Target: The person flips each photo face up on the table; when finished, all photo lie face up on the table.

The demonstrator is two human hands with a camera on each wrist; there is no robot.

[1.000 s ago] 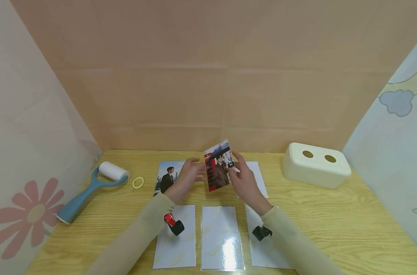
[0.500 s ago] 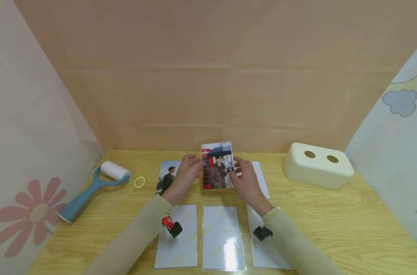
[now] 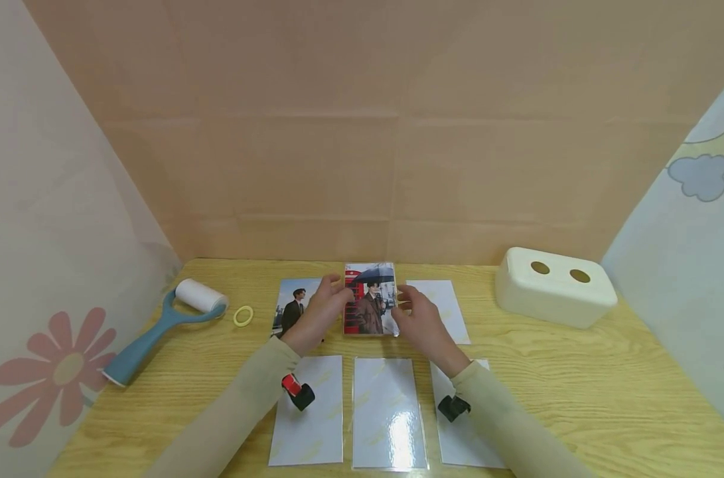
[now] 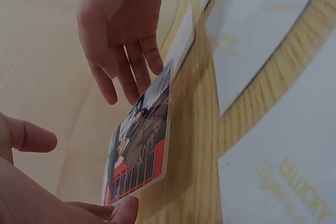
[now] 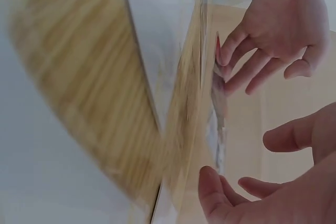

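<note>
A glossy photo card [image 3: 369,299] showing a person in a brown coat under an umbrella beside a red phone booth lies level, low over the table, between both hands. My left hand [image 3: 320,313] has its fingertips at the card's left edge, thumb standing apart. At the right edge are the fingertips of my right hand [image 3: 423,326], its thumb also away from the card. In the left wrist view a narrow gap appears under the card [image 4: 142,135]. Another photo card [image 3: 291,309] of a person in a dark suit is partly covered by my left hand.
A white card [image 3: 445,302] lies at the back right. In front are three more white cards, left [image 3: 308,431], middle [image 3: 382,398] and right [image 3: 463,438]. A blue lint roller [image 3: 141,345] and a yellow ring [image 3: 243,316] lie left. A cream box [image 3: 555,292] with two holes stands right.
The umbrella photo card has been turned from a tilt to straight and lowered toward the table. My left hand has come to its left edge; my right thumb has left its front.
</note>
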